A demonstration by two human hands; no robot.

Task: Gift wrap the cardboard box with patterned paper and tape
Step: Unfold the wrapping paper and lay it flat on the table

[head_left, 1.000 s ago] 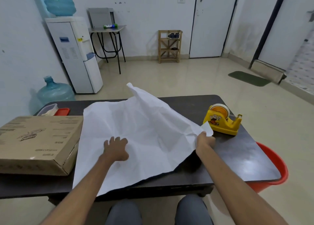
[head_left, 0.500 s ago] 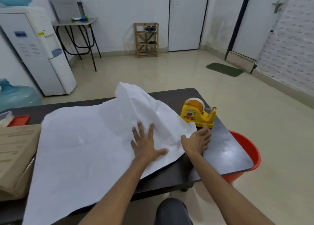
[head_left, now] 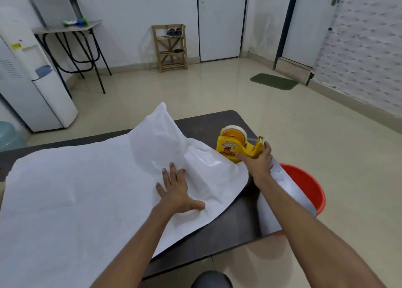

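Wrapping paper [head_left: 76,190], white side up, covered most of the dark table [head_left: 221,231], spreading from the 9 o'clock edge to past centre; its far corner stood raised and creased toward 12 o'clock. A white water cooler [head_left: 43,96] stood on the floor at 10 o'clock. A red bucket [head_left: 304,185] sat on the floor beside the table's 3 o'clock edge. The yellow tape dispenser [head_left: 232,144] rested at the table's 2 o'clock corner, just beside the paper. The left hand [head_left: 176,190] lay flat on the paper, fingers spread and straight, pressing it down. The right hand [head_left: 260,161] grasped the dispenser's cutter end, thumb and fingers curled round it.
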